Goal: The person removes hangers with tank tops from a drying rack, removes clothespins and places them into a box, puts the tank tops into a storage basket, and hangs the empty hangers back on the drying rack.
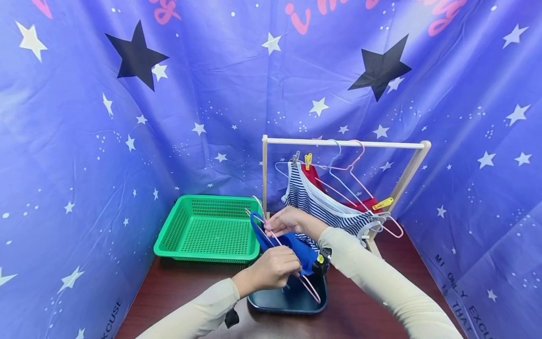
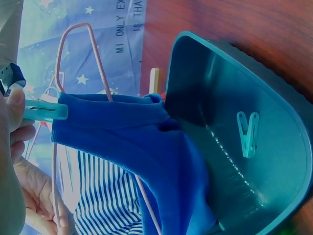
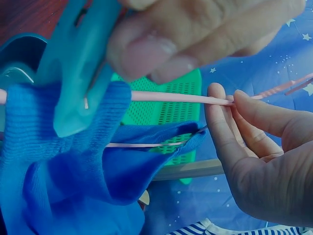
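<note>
A blue garment (image 2: 127, 122) with a ribbed edge hangs on a pink hanger (image 1: 311, 288). My left hand (image 1: 275, 267) pinches a teal clothespin (image 3: 83, 73), whose tip sits over the garment's edge and the hanger bar at one end. With thumb and fingertips, my right hand (image 3: 264, 142) pinches the pink hanger wire near its hook. Below the garment stands a dark teal bin (image 1: 288, 303), and another teal clothespin (image 2: 248, 134) lies inside it.
A green basket (image 1: 207, 259) stands at the left. Behind my right hand, a wooden rack (image 1: 343, 142) carries a striped garment (image 1: 323, 207) and a red garment (image 1: 311, 175) on hangers, with yellow clothespins (image 1: 308, 161) and grey ones. A starry blue curtain surrounds the table.
</note>
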Motion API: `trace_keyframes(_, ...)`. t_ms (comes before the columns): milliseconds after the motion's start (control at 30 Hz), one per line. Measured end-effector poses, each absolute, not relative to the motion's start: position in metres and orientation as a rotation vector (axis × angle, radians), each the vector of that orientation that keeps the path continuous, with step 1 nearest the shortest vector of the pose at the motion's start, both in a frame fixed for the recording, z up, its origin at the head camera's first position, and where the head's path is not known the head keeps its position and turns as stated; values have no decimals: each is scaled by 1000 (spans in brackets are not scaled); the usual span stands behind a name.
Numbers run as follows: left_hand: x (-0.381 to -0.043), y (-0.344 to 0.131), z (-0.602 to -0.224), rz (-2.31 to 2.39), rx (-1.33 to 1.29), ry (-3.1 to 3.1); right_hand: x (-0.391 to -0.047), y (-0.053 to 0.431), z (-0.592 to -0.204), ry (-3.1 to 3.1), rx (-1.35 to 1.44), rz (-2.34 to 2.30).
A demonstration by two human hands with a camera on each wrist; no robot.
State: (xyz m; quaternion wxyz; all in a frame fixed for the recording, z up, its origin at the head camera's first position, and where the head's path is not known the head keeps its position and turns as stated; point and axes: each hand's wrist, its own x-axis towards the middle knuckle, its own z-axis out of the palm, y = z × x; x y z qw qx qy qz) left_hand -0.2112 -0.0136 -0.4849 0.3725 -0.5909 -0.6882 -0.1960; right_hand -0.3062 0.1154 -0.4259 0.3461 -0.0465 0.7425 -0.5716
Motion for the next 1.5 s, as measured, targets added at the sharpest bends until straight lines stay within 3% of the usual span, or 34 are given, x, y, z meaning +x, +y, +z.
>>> trace_keyframes(1500, -228, -26, -479, -494, -1382, -1723, -300, 121, -426, 1981, -88, -1479)
